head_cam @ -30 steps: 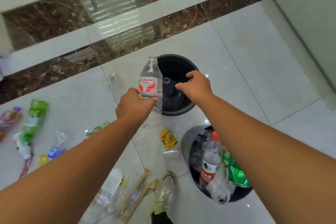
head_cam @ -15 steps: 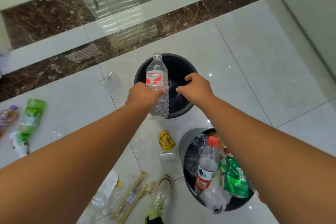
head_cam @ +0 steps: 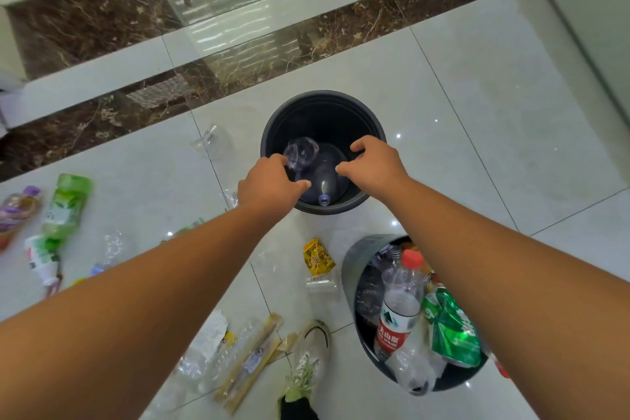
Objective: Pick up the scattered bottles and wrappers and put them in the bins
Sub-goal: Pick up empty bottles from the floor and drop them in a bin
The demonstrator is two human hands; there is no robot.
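Here left hand (head_cam: 269,182), right hand (head_cam: 373,164) half-curled over bin (head_cam: 324,112).

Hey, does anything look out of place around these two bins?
Yes. The nearer bin looks overfull, a red-capped bottle and green wrapper piled to its rim. A yellow wrapper lies on the floor beside it.
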